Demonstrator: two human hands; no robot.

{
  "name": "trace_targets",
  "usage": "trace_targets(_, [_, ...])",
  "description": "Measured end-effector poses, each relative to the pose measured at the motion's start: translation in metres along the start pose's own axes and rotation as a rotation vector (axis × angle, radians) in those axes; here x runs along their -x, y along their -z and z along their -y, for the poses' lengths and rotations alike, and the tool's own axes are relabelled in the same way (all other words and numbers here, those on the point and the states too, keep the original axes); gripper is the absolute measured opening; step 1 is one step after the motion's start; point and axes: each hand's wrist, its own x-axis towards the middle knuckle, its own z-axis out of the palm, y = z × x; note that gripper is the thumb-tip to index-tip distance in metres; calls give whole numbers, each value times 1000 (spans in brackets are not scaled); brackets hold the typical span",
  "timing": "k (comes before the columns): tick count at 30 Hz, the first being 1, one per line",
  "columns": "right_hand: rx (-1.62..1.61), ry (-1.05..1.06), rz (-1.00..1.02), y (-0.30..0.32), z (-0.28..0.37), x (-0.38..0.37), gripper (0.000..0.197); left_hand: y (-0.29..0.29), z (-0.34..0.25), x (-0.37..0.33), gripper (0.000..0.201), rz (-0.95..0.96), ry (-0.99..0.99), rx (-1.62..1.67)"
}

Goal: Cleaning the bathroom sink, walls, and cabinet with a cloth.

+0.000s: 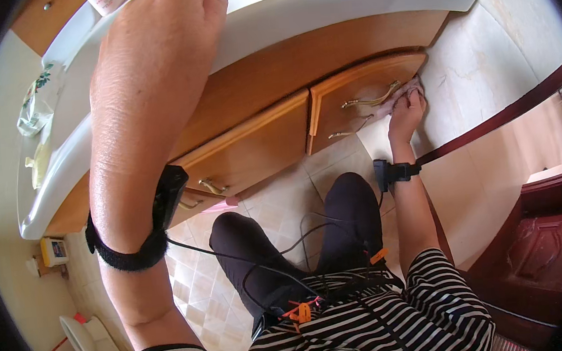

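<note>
1. Gripping a crumpled, pale pink cloth [413,86], the right hand [407,112] has its fingers curled tightly about it.
2. The cloth, thin and creased, is partly hidden by those fingers; it lies against the right end of the wooden cabinet [259,154], just beside a curved brass-coloured handle [375,100].
3. The left hand [171,28] is over the white washbasin [320,15]; its fingers run out of view, so I cannot tell their state.
4. The left forearm [132,188] blocks part of washbasin and cabinet.
5. A clear plastic bag [34,119] lies at the washbasin's left end.
6. Lower down, a black cable [241,257] crosses before the knees [233,236].
</note>
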Motion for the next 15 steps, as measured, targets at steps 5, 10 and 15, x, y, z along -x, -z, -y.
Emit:
trace_targets(5, [-16,181,37,-7,18,41,10,-18,32,-7,30,-12,-83,91])
trace_targets(10, [-285,244,344,-7,70,101,8,-32,47,-9,36,-32,-173,155])
trace_targets(15, [-210,629,318,-3,118,89,11,-22,42,-11,36,27,-110,159])
